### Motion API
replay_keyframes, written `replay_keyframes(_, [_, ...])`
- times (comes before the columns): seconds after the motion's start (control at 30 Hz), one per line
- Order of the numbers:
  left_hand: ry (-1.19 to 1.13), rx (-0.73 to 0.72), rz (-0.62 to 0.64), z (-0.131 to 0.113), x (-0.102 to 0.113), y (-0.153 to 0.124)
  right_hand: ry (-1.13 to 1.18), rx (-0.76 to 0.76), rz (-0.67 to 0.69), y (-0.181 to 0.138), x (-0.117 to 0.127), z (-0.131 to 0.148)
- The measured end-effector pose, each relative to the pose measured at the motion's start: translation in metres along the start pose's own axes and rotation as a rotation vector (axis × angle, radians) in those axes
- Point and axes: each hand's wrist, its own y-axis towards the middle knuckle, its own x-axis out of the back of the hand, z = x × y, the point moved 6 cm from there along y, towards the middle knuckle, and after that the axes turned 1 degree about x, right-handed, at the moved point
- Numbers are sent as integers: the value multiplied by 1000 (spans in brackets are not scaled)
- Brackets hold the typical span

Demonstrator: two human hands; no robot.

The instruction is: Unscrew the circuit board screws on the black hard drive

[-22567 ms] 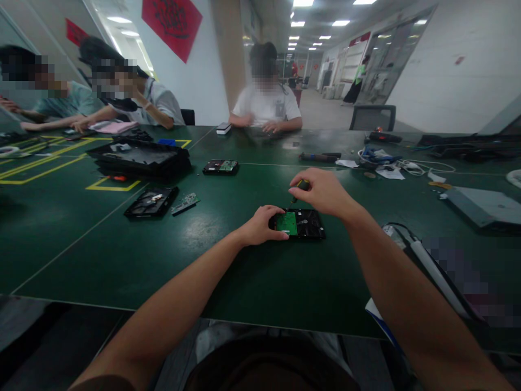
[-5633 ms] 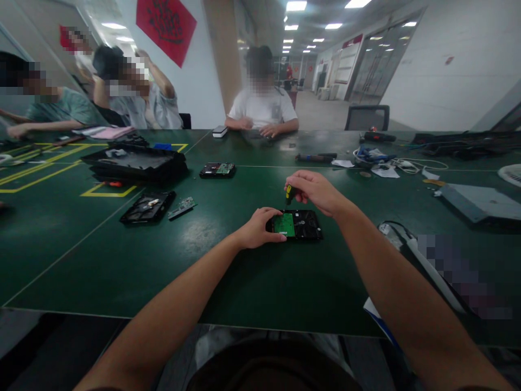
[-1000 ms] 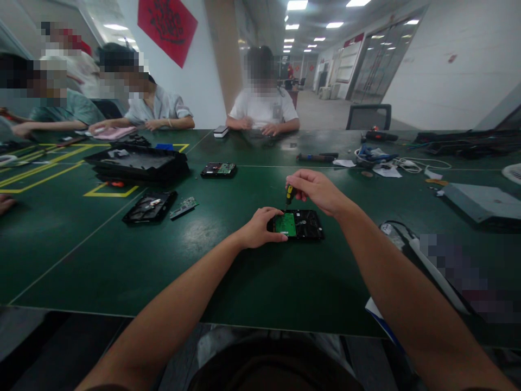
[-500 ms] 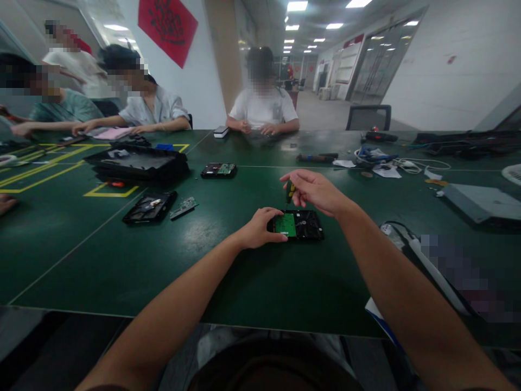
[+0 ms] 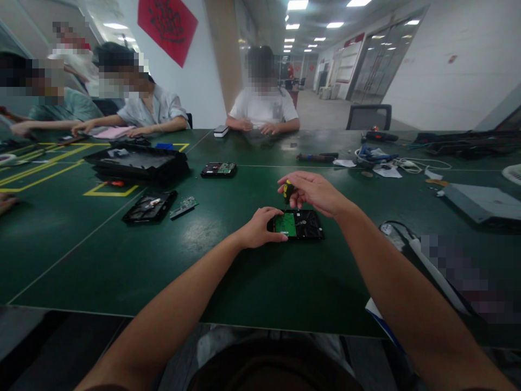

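Observation:
A black hard drive (image 5: 303, 224) with a green circuit board (image 5: 285, 224) facing up lies on the green table (image 5: 244, 260) in front of me. My left hand (image 5: 258, 227) grips its left end, fingers curled round the edge. Just above the drive's far edge, my right hand (image 5: 311, 191) pinches a small screwdriver (image 5: 287, 191) with a yellow and black handle. The screwdriver stands nearly upright over the board; its tip is too small to see.
To the left lie an opened drive (image 5: 150, 206), a loose circuit board (image 5: 184, 206), a stack of black trays (image 5: 136, 161) and another drive (image 5: 220, 169). Tools and cables (image 5: 382, 157) sit at the far right. Several people sit across the table; a grey case (image 5: 482, 201) lies right.
My right hand has shifted slightly left and its fingers have re-gripped the screwdriver handle. My left hand and the drive have stayed put.

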Motion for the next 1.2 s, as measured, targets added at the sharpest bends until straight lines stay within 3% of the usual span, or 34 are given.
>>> replay_keyframes(0.33, [-21,17,15,-2,1,0,-165,52,-177,3,16,-1])
replay_keyframes(0.67, [11,2,2,0,0,-1,-8,-5,9,-1,-1,0])
replay_keyframes(0.8, [-3,13,15,0,0,-1,-39,11,0,1,2,0])
replay_keyframes(1.0, [-12,16,22,-3,2,-1,-184,60,-172,4,16,-2])
replay_keyframes(1.2, [-9,-5,6,1,0,0,-87,-10,-117,4,11,-3])
